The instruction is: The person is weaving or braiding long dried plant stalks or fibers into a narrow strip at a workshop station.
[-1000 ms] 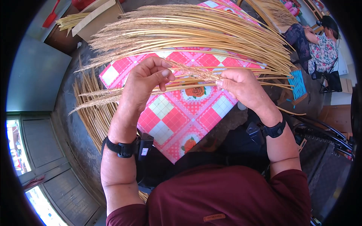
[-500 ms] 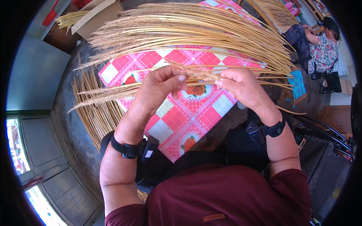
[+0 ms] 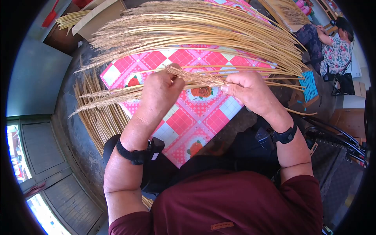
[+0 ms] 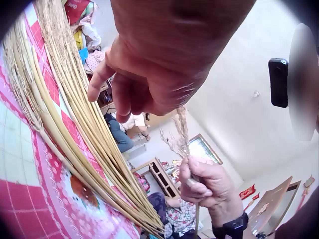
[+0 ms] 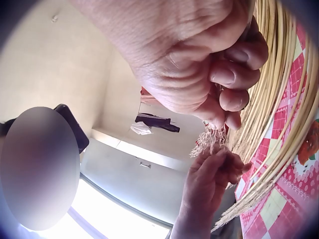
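My right hand (image 3: pixel 252 92) pinches a dry reed stalk just below its plume (image 3: pixel 201 76), between thumb and fingers. The plume points left, raised over the checked tablecloth. At its feathery end my left hand (image 3: pixel 160 88) bends its fingers and thumb about the strands. In the left wrist view the plume (image 4: pixel 181 132) spans the gap between both hands, and the right hand (image 4: pixel 212 186) grips below it. The right wrist view shows the left hand (image 5: pixel 209 174) with its thumb against the plume. A few more reeds (image 3: pixel 113 100) lie behind the left hand.
A large spread of plumed reeds (image 3: pixel 196 29) covers the table's far side, over a pink checked cloth (image 3: pixel 184 121). More reeds (image 3: pixel 100 121) stand at the left on the floor. A blue-woven stool (image 3: pixel 309 86) is at the right; a seated person (image 3: pixel 335 51) sits beyond.
My left hand has moved right along the plume, and its fingers have gone from loosely spread to curled on the strands. The right hand keeps its hold, almost still.
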